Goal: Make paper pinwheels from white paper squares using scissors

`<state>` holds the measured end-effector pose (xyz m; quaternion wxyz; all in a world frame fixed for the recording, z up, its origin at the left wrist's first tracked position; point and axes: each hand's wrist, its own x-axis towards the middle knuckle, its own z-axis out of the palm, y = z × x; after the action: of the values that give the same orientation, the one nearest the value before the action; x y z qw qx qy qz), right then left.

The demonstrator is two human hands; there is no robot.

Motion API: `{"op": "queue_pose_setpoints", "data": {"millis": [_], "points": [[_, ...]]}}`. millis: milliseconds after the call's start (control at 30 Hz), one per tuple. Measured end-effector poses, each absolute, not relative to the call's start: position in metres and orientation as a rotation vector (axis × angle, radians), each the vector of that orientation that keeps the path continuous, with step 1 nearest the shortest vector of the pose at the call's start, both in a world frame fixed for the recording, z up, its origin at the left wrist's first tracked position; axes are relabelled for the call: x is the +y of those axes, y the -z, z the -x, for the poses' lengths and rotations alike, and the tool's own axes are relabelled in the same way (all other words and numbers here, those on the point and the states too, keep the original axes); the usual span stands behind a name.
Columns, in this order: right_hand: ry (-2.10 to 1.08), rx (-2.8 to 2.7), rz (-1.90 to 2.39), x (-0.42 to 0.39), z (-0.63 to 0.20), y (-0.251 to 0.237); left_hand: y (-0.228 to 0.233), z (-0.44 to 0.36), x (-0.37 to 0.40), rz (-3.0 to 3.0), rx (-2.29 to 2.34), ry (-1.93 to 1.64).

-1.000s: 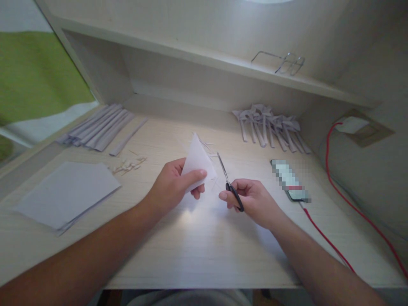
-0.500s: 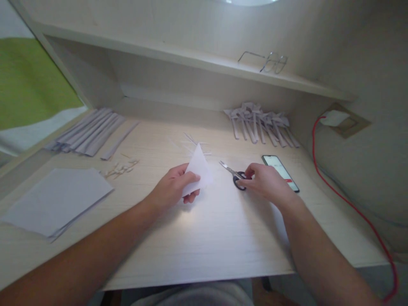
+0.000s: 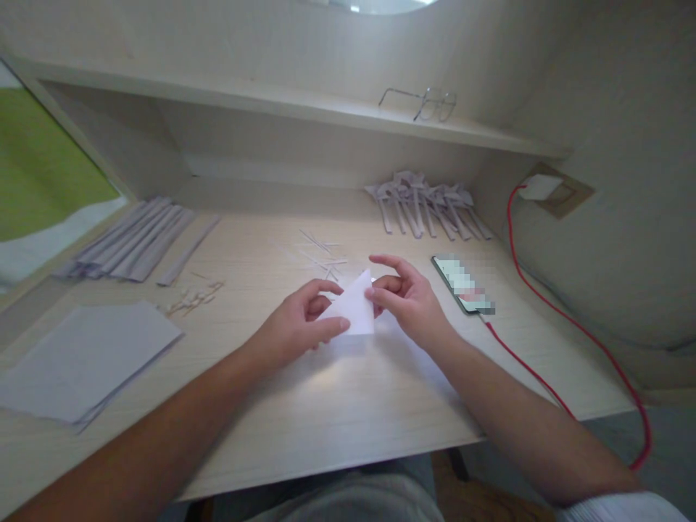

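A folded white paper triangle (image 3: 356, 308) is held up over the middle of the desk. My left hand (image 3: 304, 315) grips its left side, thumb on the front face and fingers behind. My right hand (image 3: 405, 293) has its thumb at the paper's right edge with fingers curled behind and the index finger lifted. The scissors do not show; whether they are behind my right hand, I cannot tell. Thin paper strips (image 3: 323, 250) lie scattered just beyond my hands.
Left: stacked paper sheets (image 3: 92, 362), rolled paper tubes (image 3: 135, 239) and small cotton-tipped pieces (image 3: 196, 299). Back right: several paper pieces with long stems (image 3: 421, 199). Right: a phone (image 3: 460, 283) on a red cable (image 3: 530, 370). Glasses (image 3: 435, 105) rest on the shelf (image 3: 272, 98).
My right hand has left the scissors' spot beside the phone and moved left to the paper. The scissors are no longer visible. The paper has turned and shifted right; the view has shifted.
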<state>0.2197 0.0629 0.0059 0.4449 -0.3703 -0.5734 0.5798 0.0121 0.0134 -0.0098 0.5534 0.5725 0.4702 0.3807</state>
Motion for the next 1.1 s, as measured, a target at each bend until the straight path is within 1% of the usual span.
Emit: {"op": "queue_pose_setpoints", "data": {"millis": [100,200,467,733,900,1100], "points": [[-1.354,-1.409,0.989,0.068,-0.224,-0.008,0.007,-0.009,0.01,-1.576,1.276,-0.992],[-1.348,-1.4,1.007,0.069,-0.226,-0.007,0.006,-0.009,0.008,-1.708,1.356,-1.013],[-1.377,-1.497,0.863,0.066,-0.225,-0.004,0.007,-0.009,0.009,-1.658,1.305,-1.125],[-1.389,-1.479,0.892,0.061,-0.223,-0.003,0.005,-0.014,0.004,-1.685,1.391,-1.216],[-1.423,-1.462,0.926,0.062,-0.223,0.002,0.008,-0.014,0.005,-1.723,1.442,-1.182],[-1.329,-1.774,1.003,0.059,-0.225,0.001,0.012,-0.011,0.005,-1.748,1.464,-1.132]]}}
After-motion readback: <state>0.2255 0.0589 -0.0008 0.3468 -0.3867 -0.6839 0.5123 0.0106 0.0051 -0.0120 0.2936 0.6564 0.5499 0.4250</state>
